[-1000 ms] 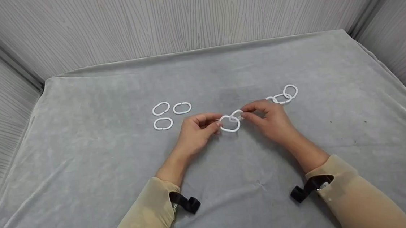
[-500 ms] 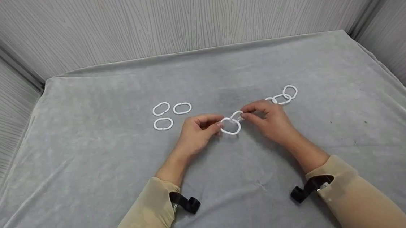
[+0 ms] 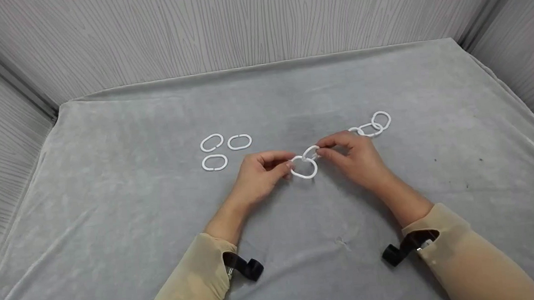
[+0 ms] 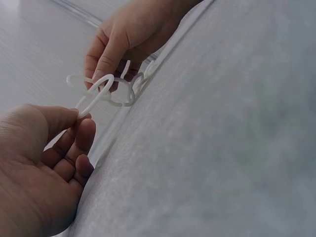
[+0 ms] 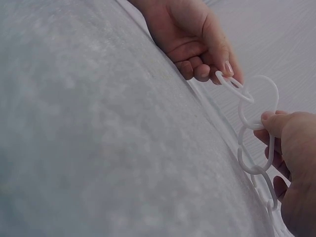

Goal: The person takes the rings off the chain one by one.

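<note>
My left hand point(image 3: 262, 175) pinches a white oval plastic chain link point(image 3: 306, 177) between thumb and fingertips. Opposite it, my right hand point(image 3: 356, 158) holds another white link point(image 3: 311, 147) between thumb and index finger. These two links cross and look hooked through each other. In the right wrist view, the link from the left hand point(image 5: 236, 93) passes through the rounder link point(image 5: 277, 94) at the right fingertips. Below that, more joined links point(image 5: 240, 153) hang from the right hand. The rest of this chain point(image 3: 371, 135) trails onto the cloth behind the right hand, which partly hides it.
Three loose white links lie left of the hands: an upper left link point(image 3: 202, 145), an upper right link point(image 3: 240, 148) and a lower link point(image 3: 214, 169). A grey cloth point(image 3: 122, 190) covers the table, with wood-grain panels point(image 3: 247, 22) behind and at both sides.
The link in my left hand has tipped slightly, its near edge coming lower and toward me. Both hands have hardly moved, and the loose links stay where they were.
</note>
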`<state>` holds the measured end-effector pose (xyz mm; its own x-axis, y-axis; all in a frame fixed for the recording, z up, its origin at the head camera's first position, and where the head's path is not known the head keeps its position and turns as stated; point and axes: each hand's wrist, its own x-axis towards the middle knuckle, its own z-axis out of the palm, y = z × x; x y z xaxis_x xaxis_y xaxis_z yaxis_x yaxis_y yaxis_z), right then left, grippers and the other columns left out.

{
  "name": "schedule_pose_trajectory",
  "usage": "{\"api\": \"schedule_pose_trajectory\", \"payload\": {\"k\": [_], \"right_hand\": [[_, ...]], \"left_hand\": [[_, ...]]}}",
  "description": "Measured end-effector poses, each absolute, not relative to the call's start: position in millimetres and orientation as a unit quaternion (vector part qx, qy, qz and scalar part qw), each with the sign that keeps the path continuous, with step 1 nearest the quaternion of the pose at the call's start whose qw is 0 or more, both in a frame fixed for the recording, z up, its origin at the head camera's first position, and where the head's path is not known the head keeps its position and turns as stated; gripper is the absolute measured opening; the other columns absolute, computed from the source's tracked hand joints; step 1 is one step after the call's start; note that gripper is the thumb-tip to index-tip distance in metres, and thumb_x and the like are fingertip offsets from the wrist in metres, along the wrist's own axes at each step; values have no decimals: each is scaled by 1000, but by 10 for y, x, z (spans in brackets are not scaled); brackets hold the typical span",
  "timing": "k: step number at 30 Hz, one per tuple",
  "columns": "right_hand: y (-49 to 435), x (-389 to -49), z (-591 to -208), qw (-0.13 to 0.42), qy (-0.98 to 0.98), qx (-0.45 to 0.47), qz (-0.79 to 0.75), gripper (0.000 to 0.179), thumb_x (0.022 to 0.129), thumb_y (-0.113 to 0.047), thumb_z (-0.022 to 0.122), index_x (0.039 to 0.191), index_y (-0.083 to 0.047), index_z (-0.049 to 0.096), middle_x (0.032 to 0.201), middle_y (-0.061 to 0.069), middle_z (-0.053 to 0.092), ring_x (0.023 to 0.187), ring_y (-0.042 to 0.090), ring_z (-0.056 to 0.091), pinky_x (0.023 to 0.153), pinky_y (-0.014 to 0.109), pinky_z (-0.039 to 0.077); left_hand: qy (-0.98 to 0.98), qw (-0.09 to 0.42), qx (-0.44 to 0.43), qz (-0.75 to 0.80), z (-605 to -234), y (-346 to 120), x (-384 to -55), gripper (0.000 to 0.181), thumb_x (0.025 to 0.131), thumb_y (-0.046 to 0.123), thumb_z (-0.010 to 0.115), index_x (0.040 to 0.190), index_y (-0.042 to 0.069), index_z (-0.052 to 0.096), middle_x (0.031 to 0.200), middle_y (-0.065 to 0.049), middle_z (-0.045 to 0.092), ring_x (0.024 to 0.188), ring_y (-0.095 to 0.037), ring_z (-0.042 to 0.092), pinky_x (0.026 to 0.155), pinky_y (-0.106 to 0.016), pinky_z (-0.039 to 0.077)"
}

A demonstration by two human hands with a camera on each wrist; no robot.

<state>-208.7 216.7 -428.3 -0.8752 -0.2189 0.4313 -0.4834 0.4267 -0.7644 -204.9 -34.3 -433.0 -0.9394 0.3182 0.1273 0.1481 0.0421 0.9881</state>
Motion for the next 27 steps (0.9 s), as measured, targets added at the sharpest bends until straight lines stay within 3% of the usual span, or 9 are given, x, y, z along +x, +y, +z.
{"api": "schedule_pose_trajectory", "payload": {"k": [17, 27], "right_hand": [[2166, -2082, -4264, 128, -834, 210, 494, 13, 92, -9, 84, 104, -3, 82, 98, 0, 80, 97, 14, 71, 91, 41, 53], [2161, -2076, -4252, 128, -836, 200, 495, 14, 91, -8, 85, 104, -4, 83, 98, 2, 80, 98, 18, 71, 91, 26, 51]], "left_hand": [[718, 68, 166, 673, -4324, -335, -2044, 19, 93, -2, 75, 111, -7, 79, 89, -7, 77, 71, -12, 66, 68, -21, 53], [728, 69, 165, 662, -4327, -330, -2049, 19, 94, 1, 74, 110, -6, 79, 87, -5, 77, 72, -10, 66, 69, -21, 53]]}}
